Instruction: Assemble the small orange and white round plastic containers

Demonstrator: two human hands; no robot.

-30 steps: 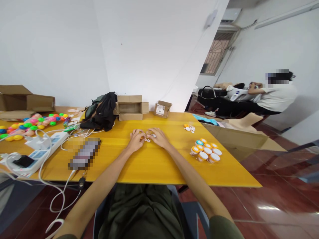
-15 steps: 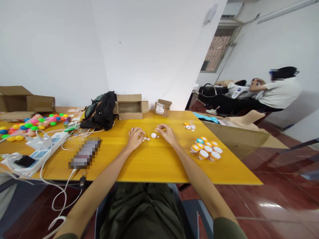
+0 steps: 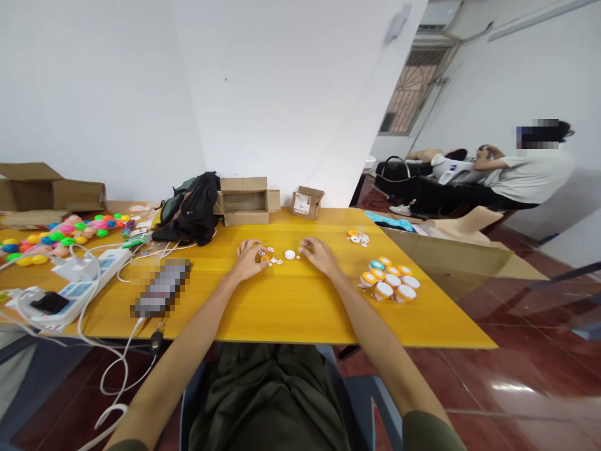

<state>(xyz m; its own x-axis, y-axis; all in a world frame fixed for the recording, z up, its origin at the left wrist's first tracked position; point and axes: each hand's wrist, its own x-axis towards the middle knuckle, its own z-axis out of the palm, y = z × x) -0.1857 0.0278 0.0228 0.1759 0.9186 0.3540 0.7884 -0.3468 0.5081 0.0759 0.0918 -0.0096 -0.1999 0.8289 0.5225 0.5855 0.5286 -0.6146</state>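
Observation:
My left hand (image 3: pixel 247 260) rests on the table with fingers curved and thumb apart, arched around small parts. By its thumb lies a small orange piece (image 3: pixel 265 258), and several small white pieces (image 3: pixel 277 261) are scattered just right of it. A round white disc (image 3: pixel 290 255) lies between the hands, with a tiny white piece (image 3: pixel 298 257) beside it. My right hand (image 3: pixel 320 255) is curled to the right of the disc, thumb and fingertips bent toward each other. What it holds looks small and partly see-through; I cannot make out its kind.
Several round containers with orange, white and teal lids (image 3: pixel 389 279) stand at right, small orange and white parts (image 3: pixel 357 238) behind them. Cardboard boxes (image 3: pixel 244 216), a black bag (image 3: pixel 192 210), a phone (image 3: pixel 162 288) and a power strip (image 3: pixel 75 291) are around. A person (image 3: pixel 530 169) sits far right.
My left hand has shifted slightly left and widened, uncovering the orange piece. My right hand has moved slightly right, and the clear piece seen at its fingertips no longer shows plainly.

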